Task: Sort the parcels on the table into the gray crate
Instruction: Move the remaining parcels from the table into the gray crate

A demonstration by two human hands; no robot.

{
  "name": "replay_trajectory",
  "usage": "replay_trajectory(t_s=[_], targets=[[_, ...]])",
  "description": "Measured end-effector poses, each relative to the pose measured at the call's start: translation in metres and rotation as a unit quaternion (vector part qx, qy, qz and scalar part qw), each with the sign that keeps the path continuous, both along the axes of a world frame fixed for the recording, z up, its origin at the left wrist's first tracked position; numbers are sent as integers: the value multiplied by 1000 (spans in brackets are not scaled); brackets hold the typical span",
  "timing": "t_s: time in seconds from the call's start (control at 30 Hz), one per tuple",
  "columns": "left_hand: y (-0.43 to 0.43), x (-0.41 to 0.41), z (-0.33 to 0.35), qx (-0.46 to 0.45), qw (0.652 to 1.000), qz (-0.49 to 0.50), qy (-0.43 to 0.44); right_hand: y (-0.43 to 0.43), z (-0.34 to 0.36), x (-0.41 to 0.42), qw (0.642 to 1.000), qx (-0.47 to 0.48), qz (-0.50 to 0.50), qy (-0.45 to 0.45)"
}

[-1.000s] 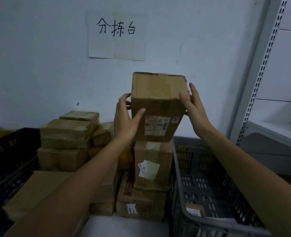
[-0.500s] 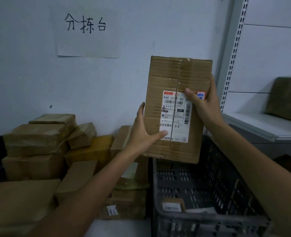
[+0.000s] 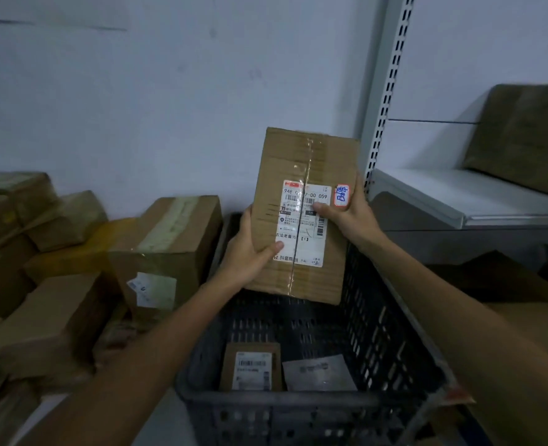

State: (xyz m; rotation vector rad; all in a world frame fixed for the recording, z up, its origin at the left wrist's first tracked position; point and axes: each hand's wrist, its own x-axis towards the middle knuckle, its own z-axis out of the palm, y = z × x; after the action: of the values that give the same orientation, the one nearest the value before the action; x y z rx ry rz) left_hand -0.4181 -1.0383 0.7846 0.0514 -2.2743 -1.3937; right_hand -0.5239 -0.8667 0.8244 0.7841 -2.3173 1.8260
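Note:
A taped cardboard parcel (image 3: 301,162) with a white shipping label stands upright over the far end of the gray crate (image 3: 382,320). My left hand (image 3: 247,252) grips its lower left edge, thumb on the label. My right hand (image 3: 350,217) holds its right side, thumb across the label. Inside the crate lie a small brown box (image 3: 250,365) with a label and a flat gray mailer (image 3: 317,373). More cardboard parcels (image 3: 166,246) are piled on the table to the left.
A white metal shelf (image 3: 472,201) with a perforated upright stands at the right, a dark cardboard box (image 3: 524,136) on it. More brown cardboard (image 3: 530,317) lies beside the crate at the right. A plain wall is behind.
Both hands have carried the parcel right and down, from above the pile to over the crate's far end. My view has dropped toward the crate.

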Motion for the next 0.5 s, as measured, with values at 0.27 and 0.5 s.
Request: replay_trajectory(t_s=[0.27, 0.5], targets=[[-38, -4, -56, -347, 899, 91, -252, -10, -81, -49, 983, 140, 28, -117], [-41, -13, -64, -410, 841, 96, -339, -39, -152, -77, 964, 114, -18, -240]])
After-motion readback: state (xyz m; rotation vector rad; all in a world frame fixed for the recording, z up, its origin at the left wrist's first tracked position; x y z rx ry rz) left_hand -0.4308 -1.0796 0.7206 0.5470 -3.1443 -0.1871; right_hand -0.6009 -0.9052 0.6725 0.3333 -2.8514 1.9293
